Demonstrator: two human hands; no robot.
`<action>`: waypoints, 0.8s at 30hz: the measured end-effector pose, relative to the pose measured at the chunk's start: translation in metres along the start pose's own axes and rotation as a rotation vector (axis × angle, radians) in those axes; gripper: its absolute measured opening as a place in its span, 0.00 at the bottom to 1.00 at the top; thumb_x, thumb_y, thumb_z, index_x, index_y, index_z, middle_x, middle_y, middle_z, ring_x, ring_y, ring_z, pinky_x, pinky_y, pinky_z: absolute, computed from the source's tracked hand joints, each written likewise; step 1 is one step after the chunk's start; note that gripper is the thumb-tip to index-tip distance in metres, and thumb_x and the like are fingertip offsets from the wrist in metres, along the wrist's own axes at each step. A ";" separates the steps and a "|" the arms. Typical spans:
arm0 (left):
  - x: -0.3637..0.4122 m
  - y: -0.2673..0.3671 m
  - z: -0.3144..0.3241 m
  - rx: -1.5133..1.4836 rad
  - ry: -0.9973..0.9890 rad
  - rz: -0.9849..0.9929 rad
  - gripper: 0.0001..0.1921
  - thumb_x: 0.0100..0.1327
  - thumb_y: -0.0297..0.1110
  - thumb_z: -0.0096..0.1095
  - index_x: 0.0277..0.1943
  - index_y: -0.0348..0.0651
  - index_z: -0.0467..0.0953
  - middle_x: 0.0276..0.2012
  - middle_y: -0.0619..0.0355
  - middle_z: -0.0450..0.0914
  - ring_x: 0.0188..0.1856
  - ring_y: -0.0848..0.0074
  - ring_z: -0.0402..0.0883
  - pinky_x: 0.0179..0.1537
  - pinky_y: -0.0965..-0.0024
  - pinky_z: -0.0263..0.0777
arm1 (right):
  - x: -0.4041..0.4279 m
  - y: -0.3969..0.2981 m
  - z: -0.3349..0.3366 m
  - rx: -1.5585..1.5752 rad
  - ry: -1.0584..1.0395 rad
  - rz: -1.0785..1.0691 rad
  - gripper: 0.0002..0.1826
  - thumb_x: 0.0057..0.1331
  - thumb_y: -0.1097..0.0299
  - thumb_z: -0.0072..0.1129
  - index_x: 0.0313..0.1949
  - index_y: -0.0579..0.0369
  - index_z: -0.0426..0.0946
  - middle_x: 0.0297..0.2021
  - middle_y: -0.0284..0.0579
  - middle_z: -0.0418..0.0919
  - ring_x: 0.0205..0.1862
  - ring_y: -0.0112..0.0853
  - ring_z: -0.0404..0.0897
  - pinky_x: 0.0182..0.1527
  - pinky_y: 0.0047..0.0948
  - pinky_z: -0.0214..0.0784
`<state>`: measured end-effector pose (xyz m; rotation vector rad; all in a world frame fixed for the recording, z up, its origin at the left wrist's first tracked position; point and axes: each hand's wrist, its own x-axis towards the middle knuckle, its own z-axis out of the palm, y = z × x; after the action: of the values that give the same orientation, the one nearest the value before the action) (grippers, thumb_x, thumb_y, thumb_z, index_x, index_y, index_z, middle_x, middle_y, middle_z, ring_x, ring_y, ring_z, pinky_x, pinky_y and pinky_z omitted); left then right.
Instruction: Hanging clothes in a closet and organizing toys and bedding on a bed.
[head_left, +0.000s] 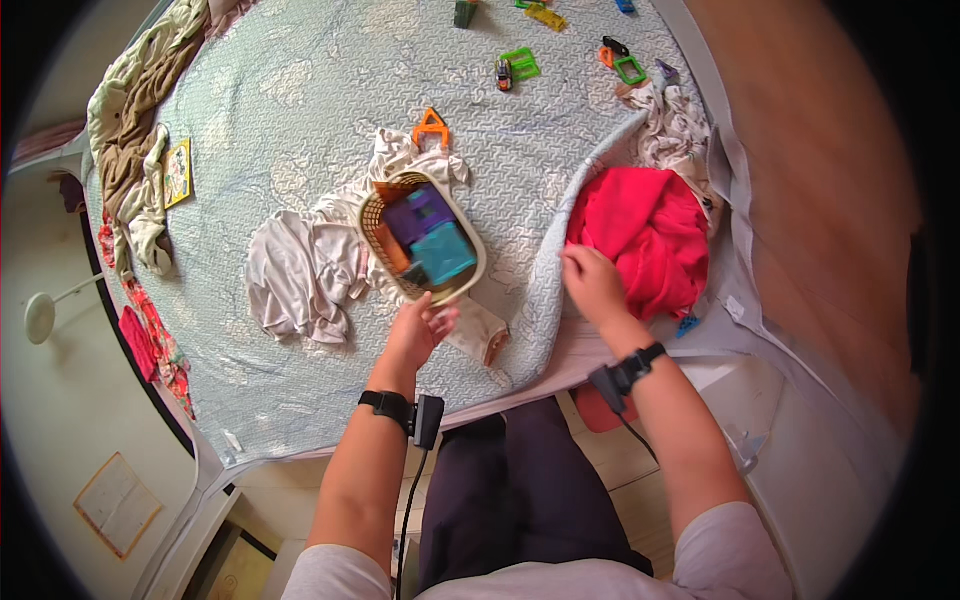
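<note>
A beige plastic basket (481, 270) stands on rumpled pale clothes on the bed, holding purple, teal and orange magnetic building tiles (444, 253). My left hand (424, 330) is at the basket's near rim, thumb by the edge and fingers spread, slightly blurred. My right hand (592, 285) is closed at the turned-up edge of the pale blue quilted bed mat (551, 300). Just beyond it lies a bundled red cloth (645, 232). A pale grey garment (304, 277) is left of the basket, and a light sleeve (480, 330) sticks out below it.
An orange tile frame (431, 129) lies behind the basket. Green tiles (521, 64) and a toy car (504, 75) are farther back. Crumpled clothes (671, 120) line the right edge; a brown and cream blanket (135, 142) and a booklet (178, 174) lie left. A blue clip (686, 325) is near the red cloth.
</note>
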<state>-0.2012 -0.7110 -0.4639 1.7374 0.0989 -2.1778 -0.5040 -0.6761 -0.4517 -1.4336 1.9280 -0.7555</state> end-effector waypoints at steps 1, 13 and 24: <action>-0.010 0.006 0.014 0.138 -0.005 -0.023 0.19 0.72 0.45 0.45 0.57 0.41 0.66 0.49 0.48 0.80 0.45 0.66 0.82 0.43 0.65 0.76 | 0.021 -0.013 0.014 0.019 -0.036 -0.014 0.06 0.62 0.72 0.55 0.39 0.54 0.78 0.35 0.50 0.81 0.40 0.47 0.80 0.41 0.40 0.73; 0.040 0.176 -0.057 0.862 0.395 0.453 0.18 0.66 0.47 0.55 0.46 0.38 0.74 0.35 0.58 0.79 0.32 0.78 0.77 0.33 0.74 0.69 | 0.126 0.000 0.122 -0.411 -0.606 0.362 0.20 0.59 0.72 0.58 0.51 0.56 0.68 0.54 0.58 0.70 0.58 0.52 0.70 0.59 0.42 0.65; 0.126 0.237 -0.024 1.550 0.597 0.431 0.31 0.39 0.49 0.78 0.40 0.37 0.72 0.43 0.45 0.76 0.45 0.56 0.78 0.46 0.60 0.73 | 0.140 -0.009 0.134 -0.597 -0.631 0.420 0.22 0.57 0.70 0.61 0.50 0.61 0.66 0.51 0.62 0.70 0.53 0.56 0.72 0.55 0.45 0.67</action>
<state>-0.1276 -0.9555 -0.5522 2.5767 -2.0212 -1.1700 -0.4288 -0.8246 -0.5513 -1.2865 1.8868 0.4632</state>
